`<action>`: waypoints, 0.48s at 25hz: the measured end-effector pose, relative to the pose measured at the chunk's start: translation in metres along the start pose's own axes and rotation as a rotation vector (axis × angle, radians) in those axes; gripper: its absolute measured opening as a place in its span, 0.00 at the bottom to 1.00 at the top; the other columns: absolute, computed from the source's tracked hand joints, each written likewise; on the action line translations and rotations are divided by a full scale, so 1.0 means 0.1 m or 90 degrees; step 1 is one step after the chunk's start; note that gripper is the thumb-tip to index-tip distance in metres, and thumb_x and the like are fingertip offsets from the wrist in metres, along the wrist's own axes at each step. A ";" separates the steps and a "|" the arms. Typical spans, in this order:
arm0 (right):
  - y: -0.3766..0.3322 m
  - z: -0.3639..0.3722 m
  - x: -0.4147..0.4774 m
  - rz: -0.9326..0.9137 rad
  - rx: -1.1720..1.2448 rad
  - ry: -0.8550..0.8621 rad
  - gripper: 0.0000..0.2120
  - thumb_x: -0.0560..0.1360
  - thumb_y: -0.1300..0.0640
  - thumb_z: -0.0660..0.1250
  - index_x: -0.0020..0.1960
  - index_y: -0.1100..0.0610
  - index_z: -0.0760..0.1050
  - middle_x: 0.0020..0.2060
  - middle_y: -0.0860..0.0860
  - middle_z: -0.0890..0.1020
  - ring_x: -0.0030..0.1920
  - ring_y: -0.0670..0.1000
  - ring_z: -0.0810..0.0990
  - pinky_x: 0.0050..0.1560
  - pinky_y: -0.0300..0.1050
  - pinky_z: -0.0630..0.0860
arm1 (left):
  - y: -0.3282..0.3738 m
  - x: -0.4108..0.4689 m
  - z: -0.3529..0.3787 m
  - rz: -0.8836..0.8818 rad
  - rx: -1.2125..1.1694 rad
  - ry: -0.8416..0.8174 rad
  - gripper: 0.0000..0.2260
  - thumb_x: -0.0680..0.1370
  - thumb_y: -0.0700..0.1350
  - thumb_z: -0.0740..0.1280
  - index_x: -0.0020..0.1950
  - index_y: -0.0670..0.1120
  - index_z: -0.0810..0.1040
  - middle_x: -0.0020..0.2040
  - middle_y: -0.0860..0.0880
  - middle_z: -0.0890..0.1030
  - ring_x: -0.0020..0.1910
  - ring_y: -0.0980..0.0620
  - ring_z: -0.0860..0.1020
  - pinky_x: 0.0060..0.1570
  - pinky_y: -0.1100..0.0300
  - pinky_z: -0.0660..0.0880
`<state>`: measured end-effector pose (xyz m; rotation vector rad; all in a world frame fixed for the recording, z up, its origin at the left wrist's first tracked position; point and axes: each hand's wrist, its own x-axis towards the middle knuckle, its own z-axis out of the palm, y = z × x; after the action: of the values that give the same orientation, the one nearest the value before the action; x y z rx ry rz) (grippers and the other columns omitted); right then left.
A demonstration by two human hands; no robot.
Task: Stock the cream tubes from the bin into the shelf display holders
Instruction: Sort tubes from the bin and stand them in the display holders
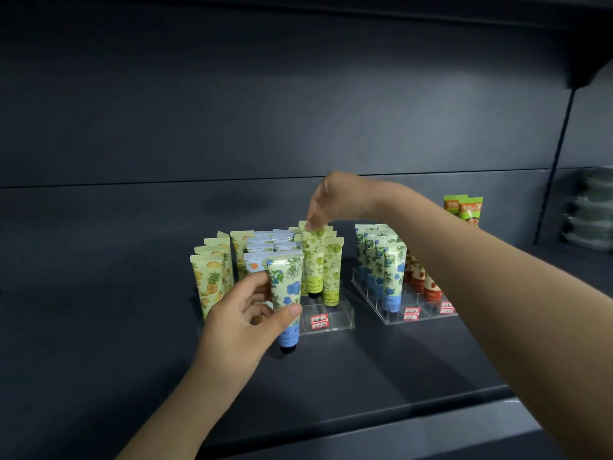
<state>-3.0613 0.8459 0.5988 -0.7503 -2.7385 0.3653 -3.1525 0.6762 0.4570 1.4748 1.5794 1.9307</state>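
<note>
Blue-flowered and pale yellow, a cream tube [287,293] is hanging upright, black cap down, in the grip of the left hand [245,313], whose thumb and curled fingers are wrapping around its middle. This tube is hovering just in front of the left clear acrylic holder [335,318], its cap just above the shelf. The right hand [335,200] is reaching in from the right with the wrist arched high and the fingers pointing down, pinching the flat top edge of a green-fruit tube [313,260]. That tube is standing upright at the holder's right column, more green tubes just beside it; whether it is fully seated I cannot tell. Pineapple tubes [209,277] are filling the holder's left side and pale blue tubes [265,247] its middle. A second clear holder [394,318] is sitting to the right, carrying blue-flowered tubes [381,260] and red tubes [421,280]. Red price labels [319,321] are sticking to the holders' fronts. Everything is resting on a dark grey shelf [331,376], with a dark back panel [265,111] rising behind. Green packets [464,207] and stacked clear containers [593,210] are sitting at the far right
</note>
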 end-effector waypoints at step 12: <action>0.08 0.24 0.11 0.013 0.000 -0.021 0.07 0.70 0.56 0.73 0.44 0.60 0.82 0.34 0.47 0.80 0.46 0.49 0.79 0.52 0.43 0.74 | 0.00 -0.02 0.00 0.003 0.039 0.003 0.16 0.69 0.36 0.73 0.47 0.56 0.77 0.42 0.61 0.83 0.38 0.62 0.78 0.41 0.72 0.75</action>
<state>-3.0746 0.8548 0.5759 -0.7787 -2.7633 0.3850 -3.1511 0.6744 0.4561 1.5010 1.6525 1.9056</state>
